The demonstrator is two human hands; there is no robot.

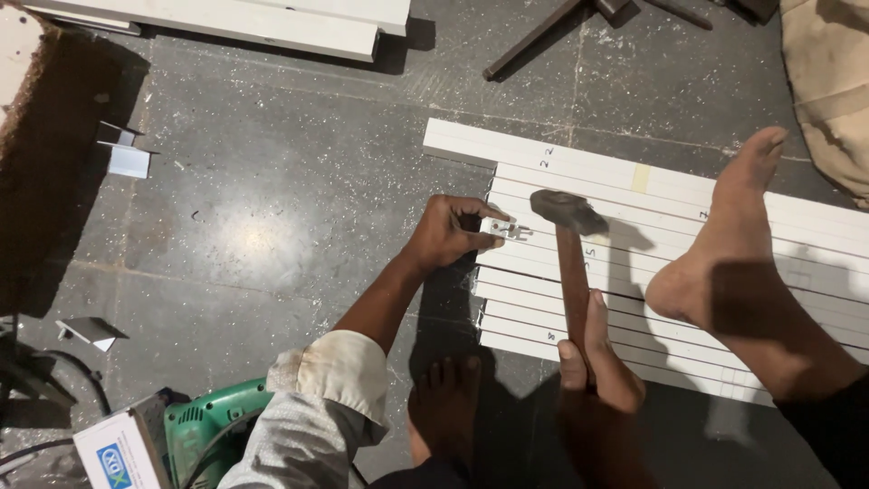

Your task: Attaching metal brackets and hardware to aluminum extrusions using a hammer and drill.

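Note:
My left hand [450, 231] pinches a small metal bracket piece [503, 229] against the end of a white strip. That strip belongs to a row of several white slats [634, 263] lying side by side on the floor. My right hand [597, 358] grips the wooden handle of a hammer [570, 263]. The hammer's dark head hovers just right of the bracket. My right foot [724, 244] presses down on the slats at the right; my left foot [444, 398] rests on the floor beside them.
A green power tool [204, 426] and a small box [122, 450] sit at the bottom left. White boards [272, 23] lie at the top. Small metal offcuts [127, 156] and white dust are scattered on the dark floor. A sack [828, 81] is at the top right.

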